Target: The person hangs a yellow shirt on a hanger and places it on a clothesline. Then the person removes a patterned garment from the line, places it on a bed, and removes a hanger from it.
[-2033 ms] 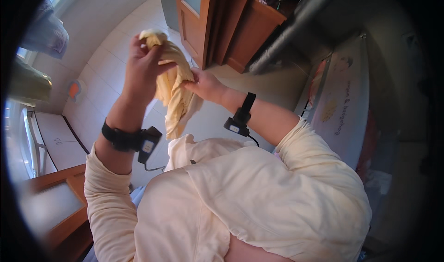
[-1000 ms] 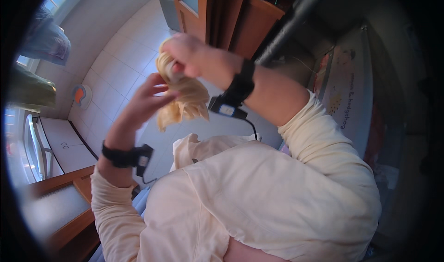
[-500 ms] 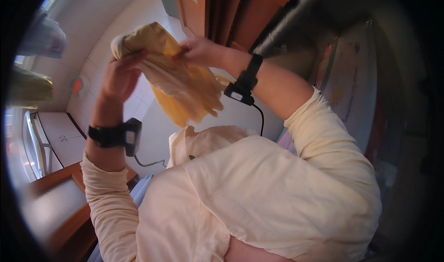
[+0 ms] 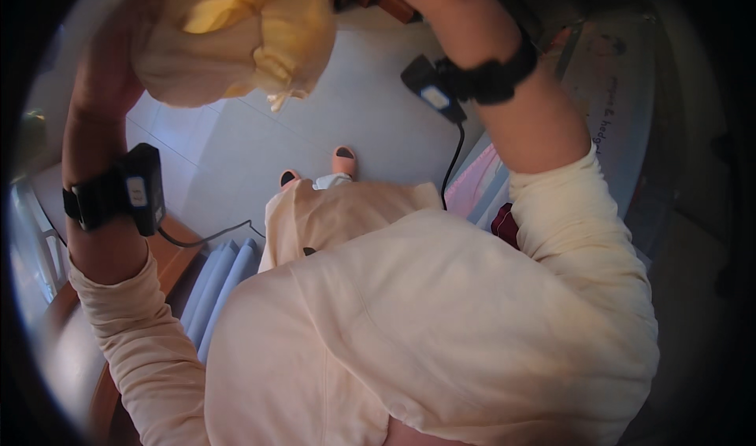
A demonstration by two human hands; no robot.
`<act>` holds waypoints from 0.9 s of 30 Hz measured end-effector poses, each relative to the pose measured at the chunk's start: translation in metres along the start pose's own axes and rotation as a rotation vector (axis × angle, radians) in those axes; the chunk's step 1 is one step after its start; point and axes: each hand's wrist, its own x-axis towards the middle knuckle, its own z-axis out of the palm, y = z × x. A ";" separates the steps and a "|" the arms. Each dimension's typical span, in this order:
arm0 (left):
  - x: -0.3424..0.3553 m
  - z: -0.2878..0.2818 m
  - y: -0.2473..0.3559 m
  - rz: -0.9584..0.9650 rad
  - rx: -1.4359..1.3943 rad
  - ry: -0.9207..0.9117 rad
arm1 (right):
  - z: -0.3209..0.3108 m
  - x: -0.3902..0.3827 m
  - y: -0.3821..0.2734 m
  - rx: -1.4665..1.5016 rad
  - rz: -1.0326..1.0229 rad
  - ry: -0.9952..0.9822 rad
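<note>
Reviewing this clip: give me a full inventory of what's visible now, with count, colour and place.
Cloth: 1, pale yellow, upper left
Floor: 1, pale grey, centre
Footwear: 2, salmon, centre floor
Wooden pieces: 2, brown, lower left and top centre
Slats: about 3, blue-grey, lower left
Pink item: 1, right of centre
Dark red item: 1, right of centre
Printed panel: 1, whitish, right
Wrist devices: 2, black, left and upper right
Cables: 2, dark, at the devices
Clothing: cream, lower centre
Left hand: 1, beside the cloth, blurred
Right hand: out of view
</note>
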 end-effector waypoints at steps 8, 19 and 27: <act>-0.001 0.081 -0.005 -0.001 0.576 -0.187 | 0.071 -0.053 -0.027 0.785 0.551 -0.603; -0.026 0.088 -0.022 -0.217 0.514 -0.007 | 0.081 -0.047 -0.027 -0.224 -0.143 -0.663; -0.050 0.097 -0.064 0.355 0.576 -0.069 | 0.082 -0.070 -0.049 -0.499 -0.303 -0.662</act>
